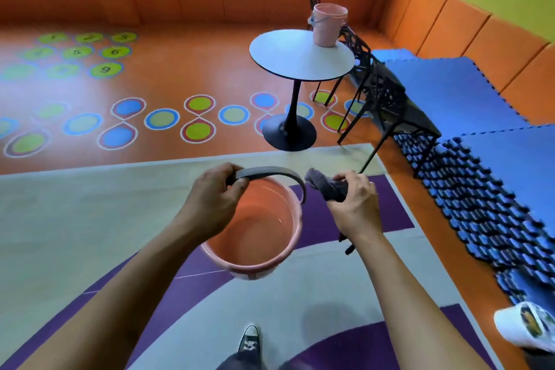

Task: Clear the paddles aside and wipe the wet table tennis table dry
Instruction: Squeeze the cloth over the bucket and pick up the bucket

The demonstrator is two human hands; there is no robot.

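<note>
Pink plastic is seen in two buckets. One bucket [259, 204] is held in the air over the grey and purple floor [90, 219]. Its one grey handle [264, 172] is gripped by the left hand [214, 201], and the fingers are curled fully round it. The second bucket [329, 27] is set near the edge of one round white table [300, 60], well apart from the first. One grey cloth [322, 186] is bunched in the right hand [354, 204], whose fingers are closed tightly round it, just beside the rim of the held bucket. Black chairs [393, 99], three as far as can be counted, are placed beside the table, near blue foam mats [450, 84]. One black sneaker [249, 339] is seen below.
</note>
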